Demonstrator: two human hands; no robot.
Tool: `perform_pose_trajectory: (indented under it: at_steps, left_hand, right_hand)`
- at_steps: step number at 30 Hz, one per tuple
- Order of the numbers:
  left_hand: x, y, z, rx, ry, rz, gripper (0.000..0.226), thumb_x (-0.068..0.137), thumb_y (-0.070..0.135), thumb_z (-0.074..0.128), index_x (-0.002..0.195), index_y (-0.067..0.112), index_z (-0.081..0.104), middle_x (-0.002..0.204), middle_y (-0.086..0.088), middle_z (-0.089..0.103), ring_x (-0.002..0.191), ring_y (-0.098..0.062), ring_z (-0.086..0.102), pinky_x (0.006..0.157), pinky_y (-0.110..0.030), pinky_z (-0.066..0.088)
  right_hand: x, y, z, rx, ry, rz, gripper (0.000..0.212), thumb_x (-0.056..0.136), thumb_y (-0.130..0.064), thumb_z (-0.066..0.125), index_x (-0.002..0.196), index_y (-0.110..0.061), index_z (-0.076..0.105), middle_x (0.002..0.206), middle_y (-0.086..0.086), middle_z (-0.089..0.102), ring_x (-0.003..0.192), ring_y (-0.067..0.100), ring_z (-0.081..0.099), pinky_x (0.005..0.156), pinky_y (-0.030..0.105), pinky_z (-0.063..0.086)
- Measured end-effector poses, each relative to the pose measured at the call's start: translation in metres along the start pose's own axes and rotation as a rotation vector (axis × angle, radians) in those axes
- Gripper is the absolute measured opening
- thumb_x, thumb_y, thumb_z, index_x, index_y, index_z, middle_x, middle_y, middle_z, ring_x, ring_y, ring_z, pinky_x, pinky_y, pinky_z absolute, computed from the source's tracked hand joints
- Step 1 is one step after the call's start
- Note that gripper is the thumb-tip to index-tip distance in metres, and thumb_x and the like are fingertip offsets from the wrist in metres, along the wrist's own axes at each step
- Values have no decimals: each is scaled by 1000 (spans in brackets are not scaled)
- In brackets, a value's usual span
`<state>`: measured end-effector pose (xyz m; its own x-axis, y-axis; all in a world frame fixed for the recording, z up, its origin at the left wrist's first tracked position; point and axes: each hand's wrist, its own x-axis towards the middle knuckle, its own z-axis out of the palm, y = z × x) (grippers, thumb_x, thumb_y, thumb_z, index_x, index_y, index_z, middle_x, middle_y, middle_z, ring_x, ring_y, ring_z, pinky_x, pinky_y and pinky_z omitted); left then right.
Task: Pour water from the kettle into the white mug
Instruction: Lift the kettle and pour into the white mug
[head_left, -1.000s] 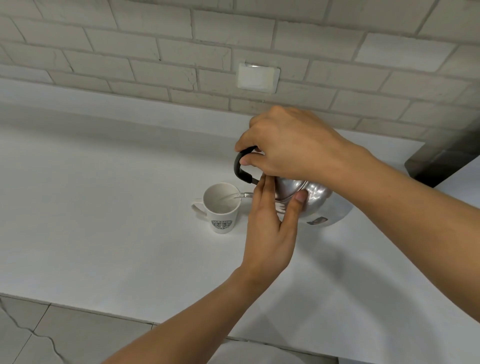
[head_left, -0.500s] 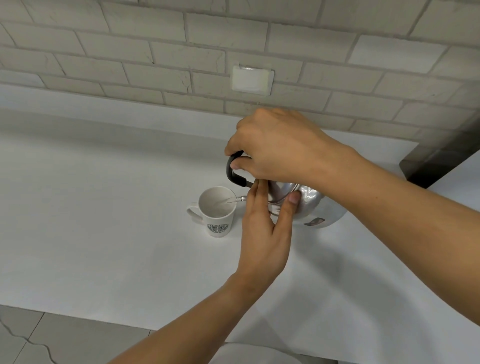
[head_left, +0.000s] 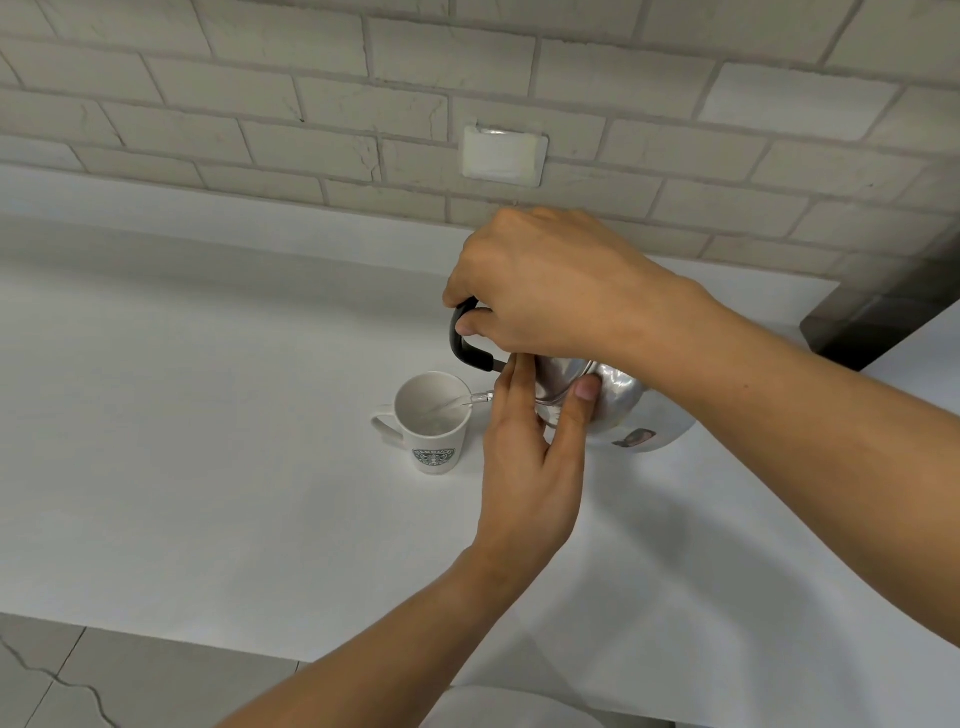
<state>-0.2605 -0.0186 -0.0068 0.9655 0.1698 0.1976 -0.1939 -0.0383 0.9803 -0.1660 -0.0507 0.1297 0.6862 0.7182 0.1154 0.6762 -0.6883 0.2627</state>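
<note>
Head view shows your right hand (head_left: 550, 283) wrapped from above around the black handle (head_left: 467, 345) of the steel kettle (head_left: 618, 408), fingers curled closed on the grip with the thumb tucked under it. The kettle is tipped toward the left, its rounded body hanging just beneath your right wrist and above the white countertop (head_left: 208, 467).

Your left hand (head_left: 530, 457) reaches up from below and lies flat against the kettle's near side: the fingers are pressed together and pointing up along the metal, while the thumb (head_left: 584, 395) is spread away from them, its tip resting on the shiny body. It steadies the kettle with a loose, splayed hold, not a closed grip.

Just left of your left fingertips, the spout tip (head_left: 482, 398) pokes out over the rim of the white mug (head_left: 432, 428). A thin, clear stream of water (head_left: 447, 405) runs from the spout into the mug. The mug stands upright on the countertop, handle turned away from your hands, a green logo (head_left: 434, 457) facing you.
</note>
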Motion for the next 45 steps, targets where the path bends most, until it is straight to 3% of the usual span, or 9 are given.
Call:
perform_pose_trajectory:
  at_steps: [8, 21, 28, 35, 39, 45]
  left_hand:
    - [0, 1, -2, -15, 21, -10, 44, 105, 50, 53, 147, 36, 53, 133, 18, 63, 128, -3, 58, 98, -9, 45]
    - [-2, 3, -4, -17, 40, -25, 47, 103, 53, 53, 146, 35, 54, 132, 21, 63, 128, 1, 58, 95, -5, 44]
    - [-2, 8, -4, -35, 49, -43, 38, 101, 55, 53, 138, 53, 48, 132, 27, 61, 126, 10, 56, 90, 1, 42]
    - [-2, 9, -6, -57, 49, -43, 37, 101, 55, 53, 137, 53, 48, 132, 25, 61, 126, 10, 56, 88, 2, 43]
    - [-2, 9, -7, -63, 50, -37, 39, 104, 50, 54, 143, 46, 50, 134, 21, 62, 127, 6, 57, 89, 1, 44]
    - [-2, 9, -9, -51, 63, -32, 30, 102, 53, 53, 132, 59, 49, 129, 25, 62, 125, 7, 58, 88, -1, 45]
  right_hand:
    - [3, -3, -1, -21, 5, -19, 20, 96, -33, 64, 112, -25, 75, 111, 4, 71, 98, 37, 69, 62, 35, 44]
    - [6, -9, -4, -55, -30, -32, 18, 96, -27, 64, 110, -23, 75, 107, 4, 72, 92, 34, 71, 61, 33, 45]
    - [7, -13, -10, -73, -51, -24, 17, 94, -21, 64, 107, -22, 75, 101, 5, 71, 85, 35, 70, 54, 29, 36]
    - [7, -16, -16, -69, -54, -25, 13, 95, -20, 63, 105, -20, 72, 92, 6, 63, 81, 34, 63, 50, 28, 27]
    - [9, -17, -15, -53, -52, -37, 17, 95, -23, 65, 110, -21, 72, 101, 6, 68, 86, 36, 67, 50, 28, 27]
    - [11, -19, -13, -45, -43, -27, 12, 94, -21, 66, 105, -20, 72, 83, 4, 52, 73, 32, 55, 47, 25, 22]
